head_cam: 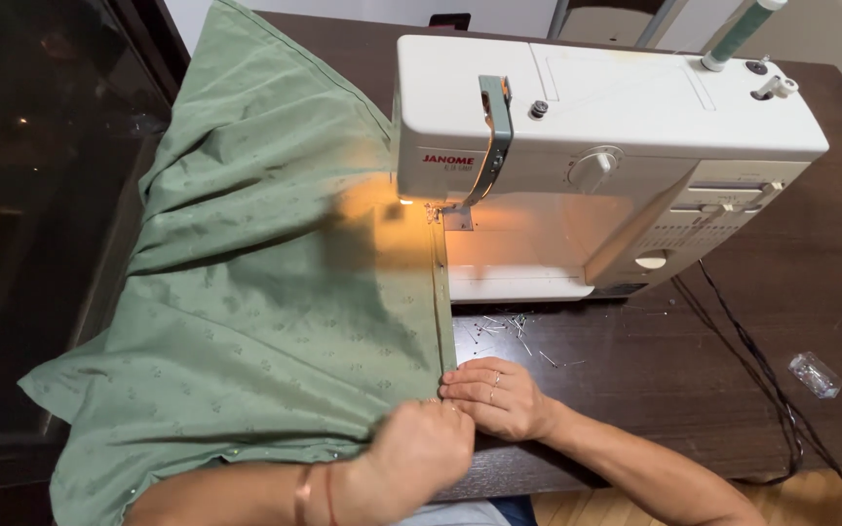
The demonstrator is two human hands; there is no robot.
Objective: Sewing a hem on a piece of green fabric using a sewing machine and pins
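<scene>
Small clear plastic packet [816, 375], crinkly, lies at right of frame on the dark brown wood-grain desk [635, 390], well apart from the hands. Red label w/ printed text sits on the front of the sewing machine [596, 146], left of centre; not copied here.

Machine: white/cream hard plastic, boxy, upper centre to upper right. Grey-green curved strip down its front face, round dial to the right of it, rows of small markings on the lower right panel. Lamp lit, warm orange glow on the needle area and on the fabric nearby. Spool of teal thread [741, 31] stands tilted at top right of the machine. Black cords [752, 360] trail from behind the machine across the desk to the lower right.

Green fabric [265, 292]: matte woven cloth w/ small tone-on-tone motif, soft folds, fills left half of frame, drapes over the desk's left edge; folded hem edge runs from under the needle area down to the hands at bottom centre.

Left hand [416, 453], bottom centre: grip narrow, fingers pinched on the hem edge; copper-coloured bangles at wrist. Right hand [494, 394] just beside it, touching: fingers curled onto the same edge, rings on fingers.

Loose pins [509, 326], thin metal, scattered on the desk between machine base and right hand.
</scene>
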